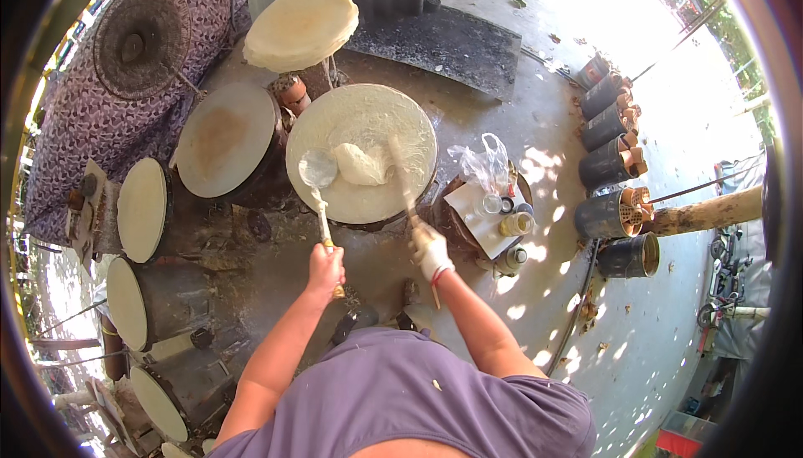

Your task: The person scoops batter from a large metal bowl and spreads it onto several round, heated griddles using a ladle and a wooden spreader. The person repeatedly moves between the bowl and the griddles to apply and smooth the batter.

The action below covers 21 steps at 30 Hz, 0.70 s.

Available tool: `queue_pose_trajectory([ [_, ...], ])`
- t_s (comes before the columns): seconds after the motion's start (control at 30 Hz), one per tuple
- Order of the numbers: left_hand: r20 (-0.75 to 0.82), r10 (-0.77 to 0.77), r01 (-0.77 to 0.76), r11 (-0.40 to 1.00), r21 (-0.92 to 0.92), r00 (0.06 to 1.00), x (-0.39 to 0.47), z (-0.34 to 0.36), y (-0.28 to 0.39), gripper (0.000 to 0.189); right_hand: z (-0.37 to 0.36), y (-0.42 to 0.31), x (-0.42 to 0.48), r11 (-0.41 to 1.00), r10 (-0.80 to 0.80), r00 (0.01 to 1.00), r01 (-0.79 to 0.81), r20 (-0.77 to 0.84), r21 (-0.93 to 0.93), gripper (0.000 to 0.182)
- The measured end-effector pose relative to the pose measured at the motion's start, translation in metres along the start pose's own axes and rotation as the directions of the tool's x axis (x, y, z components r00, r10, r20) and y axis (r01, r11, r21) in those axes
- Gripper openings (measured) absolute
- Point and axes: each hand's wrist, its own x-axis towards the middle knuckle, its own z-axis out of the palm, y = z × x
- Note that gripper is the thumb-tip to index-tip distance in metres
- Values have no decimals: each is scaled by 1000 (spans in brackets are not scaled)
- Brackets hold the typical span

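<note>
In front of me is a large round pan (351,204) holding pale batter or dough, with a folded lump (361,164) near its middle. My bare left hand (326,270) grips the handle of a ladle-like tool (317,169), whose round pale head rests over the pan's left part. My right hand (431,250), in a white glove with a red band at the wrist, is closed on a long wooden stick (405,185). The stick's far end lies in the batter right of the lump and is blurred. A stack of thin round flatbreads (302,28) stands beyond the pan.
Several round griddles, one (227,139) with a brown centre, stand at left. A woven lid (142,40) lies on patterned cloth (69,163). To the right, a small stand (470,213) holds jars and a plastic bag (486,160). Black buckets (605,213) with perforated briquettes line the floor.
</note>
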Motion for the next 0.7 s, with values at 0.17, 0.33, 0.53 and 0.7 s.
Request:
queue_pose_trajectory([
  [0.17, 26, -56, 59, 985, -161, 998, -12, 45, 18, 17, 46, 36, -17, 998, 54, 981, -50, 189, -28, 32],
  [0.33, 464, 109, 214, 779, -589, 879, -71, -32, 60, 9, 34, -30, -49, 989, -138, 977, 129, 164, 66, 34],
  [0.53, 430, 88, 209, 776, -595, 899, -80, -10, 75, 9, 17, -15, 15, 807, -444, 886, 460, 134, -371, 34],
  [0.7, 306, -76, 251, 769, -588, 949, -86, -31, 81, 14, 4, -14, 6, 790, -71, 909, 302, 410, -533, 32],
])
